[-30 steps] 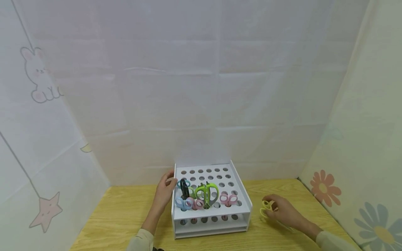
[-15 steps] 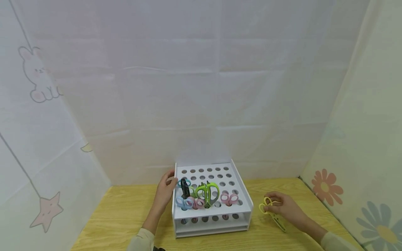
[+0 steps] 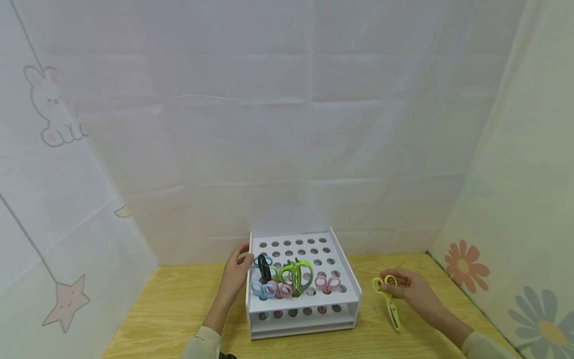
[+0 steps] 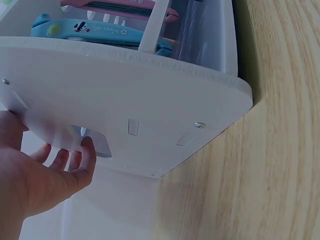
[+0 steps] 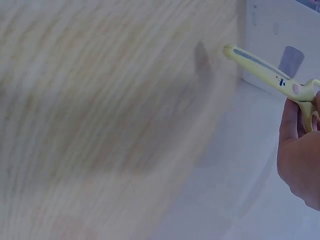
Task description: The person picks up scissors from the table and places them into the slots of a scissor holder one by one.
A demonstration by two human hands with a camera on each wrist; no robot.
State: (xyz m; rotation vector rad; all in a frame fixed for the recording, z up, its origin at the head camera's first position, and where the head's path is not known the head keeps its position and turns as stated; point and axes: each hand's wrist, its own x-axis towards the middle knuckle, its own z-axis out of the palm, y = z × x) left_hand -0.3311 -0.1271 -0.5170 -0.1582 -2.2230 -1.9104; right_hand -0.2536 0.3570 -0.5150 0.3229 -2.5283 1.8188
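Note:
A white rack point(image 3: 299, 302) with rows of round holes stands on the table. Several scissors hang in its front left holes: blue scissors point(image 3: 263, 290), green-handled scissors point(image 3: 293, 274) and black ones point(image 3: 263, 269) among them. Pink scissors point(image 3: 327, 283) sit nearer the right side. My left hand point(image 3: 236, 271) holds the rack's left side panel, thumb over the top edge and fingertips at the cutout, as the left wrist view shows. Right of the rack, my right hand point(image 3: 411, 290) pinches yellow scissors point(image 3: 391, 306) by the handle loops. Their covered blades point down toward me, over the table.
The wooden table point(image 3: 179, 299) extends on both sides of the rack. A white sheet point(image 3: 251, 149) hangs behind it, and printed sheets flank the left and right. A small dark object point(image 3: 227, 356) shows at the bottom edge, beside the left sleeve.
The yellow scissors have swung from lying back under my right hand to hanging blades-down toward me. That hand has shifted slightly right and away from me. My left hand stays on the rack.

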